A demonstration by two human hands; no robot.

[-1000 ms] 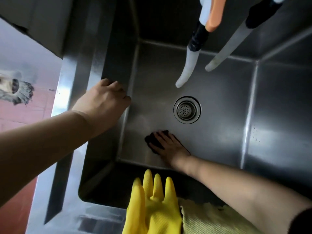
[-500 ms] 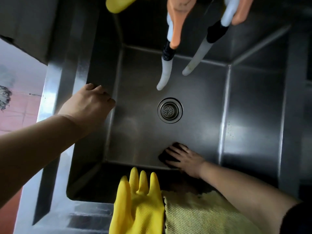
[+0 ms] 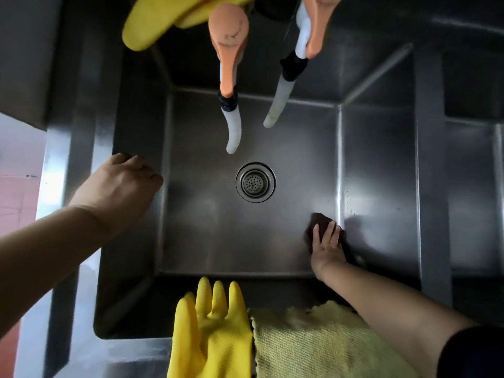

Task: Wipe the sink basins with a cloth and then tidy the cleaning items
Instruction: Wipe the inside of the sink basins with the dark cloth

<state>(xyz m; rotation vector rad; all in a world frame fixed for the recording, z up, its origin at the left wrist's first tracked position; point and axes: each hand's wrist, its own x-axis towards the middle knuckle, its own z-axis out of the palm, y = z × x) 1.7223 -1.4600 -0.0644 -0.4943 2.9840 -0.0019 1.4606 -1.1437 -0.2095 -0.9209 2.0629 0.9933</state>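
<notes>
A deep steel sink basin (image 3: 218,236) fills the head view, its round drain (image 3: 255,182) at the centre of the floor. A dark brown cloth (image 3: 317,222) lies in the floor's right front corner. My right hand (image 3: 327,245) presses flat on it with straight fingers, right against the right wall. My left hand (image 3: 120,184) rests on the basin's left rim, fingers curled over the edge. A yellow rubber glove (image 3: 210,334) and a yellow-green cloth (image 3: 313,345) hang over the front rim.
Two taps with orange handles (image 3: 227,47) and white hoses (image 3: 234,132) hang over the basin's back half. Another yellow glove (image 3: 152,25) shows at the top. A second basin (image 3: 474,186) adjoins on the right. Red floor tiles (image 3: 16,192) lie left.
My right hand has slid the dark cloth across the basin floor from front centre to the right front corner. The left hand has stayed on the left rim.
</notes>
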